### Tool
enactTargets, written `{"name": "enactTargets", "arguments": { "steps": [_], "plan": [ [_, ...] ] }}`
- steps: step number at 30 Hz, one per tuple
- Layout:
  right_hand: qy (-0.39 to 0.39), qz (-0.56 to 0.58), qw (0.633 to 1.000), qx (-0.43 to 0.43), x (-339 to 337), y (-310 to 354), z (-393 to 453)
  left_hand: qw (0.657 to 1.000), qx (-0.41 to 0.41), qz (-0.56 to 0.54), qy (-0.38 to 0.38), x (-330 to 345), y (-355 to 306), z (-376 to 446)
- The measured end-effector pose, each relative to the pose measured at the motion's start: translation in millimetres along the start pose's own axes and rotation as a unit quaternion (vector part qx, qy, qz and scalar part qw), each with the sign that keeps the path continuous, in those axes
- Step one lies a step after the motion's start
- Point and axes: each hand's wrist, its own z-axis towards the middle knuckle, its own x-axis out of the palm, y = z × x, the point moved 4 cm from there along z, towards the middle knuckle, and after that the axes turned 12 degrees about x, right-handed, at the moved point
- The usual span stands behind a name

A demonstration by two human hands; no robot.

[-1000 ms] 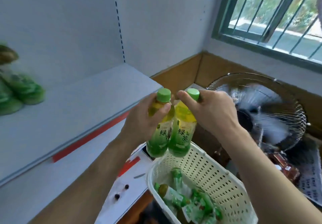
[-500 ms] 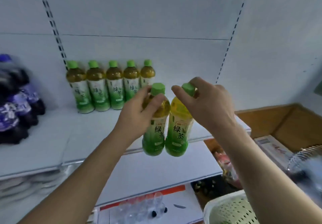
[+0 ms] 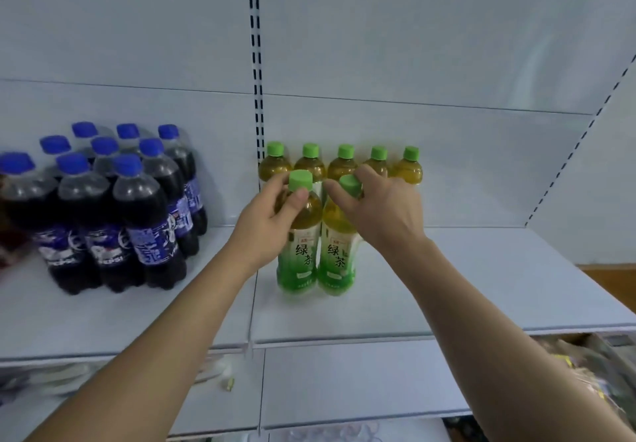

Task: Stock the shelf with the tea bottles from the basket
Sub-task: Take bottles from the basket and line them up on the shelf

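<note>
Both hands have carried their 2 bottles forward from mid-air above the lower tier to the white metal shelf (image 3: 481,290), where the bases now appear to rest on the board, though the contact is not sharp enough to be sure. Nearest the front edge of that shelf, the left hand (image 3: 265,231) grips the left green-capped plastic tea bottle (image 3: 298,252) around its shoulder, thumb curled just under the cap. Touching it on the right, the right green-capped plastic tea bottle (image 3: 339,256) is held at the neck by the right hand (image 3: 382,214), fingers wrapped over the cap. Both bottles stand upright, side by side, green labels facing outward.

Behind them, against the back panel, a row of 5 green-capped tea bottles (image 3: 344,166) stands along the rear edge, partly hidden by the hands. Toward the left end of the shelf sits a cluster of dark cola bottles with blue caps and blue labels (image 3: 113,207), several rows deep, well apart from the tea. A perforated black-slotted upright (image 3: 254,63) runs up the back panel between the 2 groups.
</note>
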Motion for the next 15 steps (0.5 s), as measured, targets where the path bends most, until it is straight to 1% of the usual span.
{"name": "enactTargets", "arguments": {
  "steps": [6,9,11,13,15],
  "plan": [
    [0.020,-0.008,1.000,0.009,44,7,18,1.000,-0.011,-0.010,0.015,-12,36,14],
    [0.030,-0.001,0.999,0.019,55,8,26,1.000,-0.018,-0.009,-0.002,-13,50,15],
    [0.029,0.013,0.999,0.024,59,5,25,1.000,-0.018,-0.002,-0.004,-11,52,13],
    [0.024,0.032,0.999,0.010,65,-4,13,1.000,-0.014,-0.010,0.005,-7,53,5],
    [0.056,0.080,0.995,-0.012,81,-20,-9,0.999,-0.039,-0.011,0.006,-4,68,-10]
  ]
}}
